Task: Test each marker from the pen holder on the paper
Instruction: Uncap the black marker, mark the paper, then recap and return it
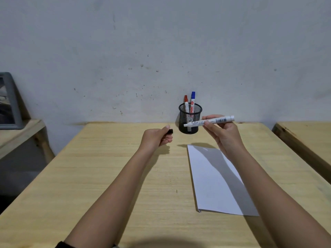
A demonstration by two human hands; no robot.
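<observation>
A black mesh pen holder stands at the back of the wooden table, against the wall. A red-capped marker and a blue-capped marker stand upright in it. My right hand holds a white marker level in front of the holder, uncapped, its tip pointing left. My left hand is closed around its black cap, apart from the marker. A white sheet of paper lies flat on the table under my right forearm.
The wooden table stretches toward me. A lower shelf at the left carries a grey framed picture. Another wooden table stands at the right, across a narrow gap.
</observation>
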